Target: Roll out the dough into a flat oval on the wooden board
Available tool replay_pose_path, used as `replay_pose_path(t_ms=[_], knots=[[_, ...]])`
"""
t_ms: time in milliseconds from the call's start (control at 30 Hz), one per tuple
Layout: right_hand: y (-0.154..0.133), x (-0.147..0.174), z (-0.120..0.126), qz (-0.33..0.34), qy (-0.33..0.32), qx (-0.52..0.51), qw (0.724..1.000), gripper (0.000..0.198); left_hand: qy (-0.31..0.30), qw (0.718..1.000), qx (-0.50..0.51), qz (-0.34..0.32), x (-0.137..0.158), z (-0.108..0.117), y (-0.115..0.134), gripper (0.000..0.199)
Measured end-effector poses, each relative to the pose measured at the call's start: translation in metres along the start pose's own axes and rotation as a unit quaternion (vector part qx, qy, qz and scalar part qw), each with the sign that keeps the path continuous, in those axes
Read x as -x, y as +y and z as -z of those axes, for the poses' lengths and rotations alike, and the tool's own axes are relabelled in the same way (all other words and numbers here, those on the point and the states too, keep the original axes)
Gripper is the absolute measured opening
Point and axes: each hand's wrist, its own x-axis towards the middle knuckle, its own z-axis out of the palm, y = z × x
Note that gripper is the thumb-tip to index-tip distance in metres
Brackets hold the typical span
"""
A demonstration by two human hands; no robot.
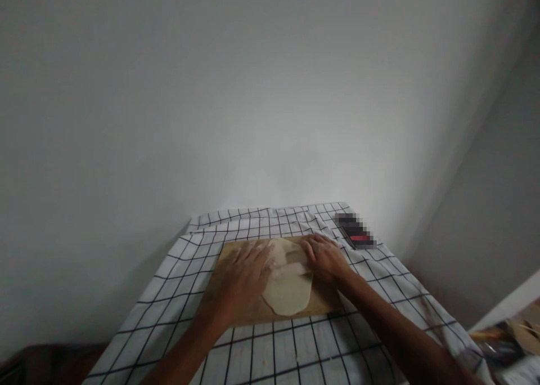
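A flattened sheet of pale dough (pixel 288 296) lies on a wooden board (pixel 244 316), longer from back to front than across. Across its upper half runs a pale, blurred bar that looks like a rolling pin (pixel 292 269), with a darker band just behind it. My left hand (pixel 251 265) is laid over the bar's left end, floury fingers pointing forward. Over the right end is my right hand (pixel 325 256), its fingers bent and closed around it. Both palms hide the ends of the pin, and the left hand covers part of the dough's edge.
A white cloth with black grid lines (pixel 261 351) covers the table. Beyond the board at the right lies a dark, pixelated flat object (pixel 355 231) with a red patch. A bare wall (pixel 270 120) rises behind the table. Blurred items (pixel 506 340) show at lower right.
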Motion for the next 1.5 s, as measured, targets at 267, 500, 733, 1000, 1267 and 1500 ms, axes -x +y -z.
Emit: replay_pose_path(t_ms=[267,500,733,1000,1267,1500], knots=[[0.017,-0.052,-0.016,0.091,-0.043,-0.019,0.995,0.036,-0.032,0.997,-0.023,0.066,-0.02,0.002,-0.005,0.035],[0.006,0.013,0.001,0.096,0.027,-0.053,0.994,0.039,0.035,0.998,-0.012,0.055,0.009,0.0,0.016,0.041],[-0.027,0.1,0.014,0.06,0.048,-0.027,0.997,0.051,0.057,0.997,-0.012,-0.055,0.056,0.005,0.026,0.057],[-0.011,0.063,0.007,0.045,0.018,0.005,0.999,0.045,0.026,0.999,0.009,-0.017,0.03,0.006,0.021,0.051],[0.02,-0.057,-0.013,0.057,-0.055,0.02,0.997,0.038,0.026,0.998,0.008,0.048,-0.022,-0.009,-0.007,0.034],[0.018,-0.04,-0.013,0.119,-0.058,0.003,0.991,0.037,0.024,0.996,0.0,0.08,-0.014,-0.007,0.006,0.032]])
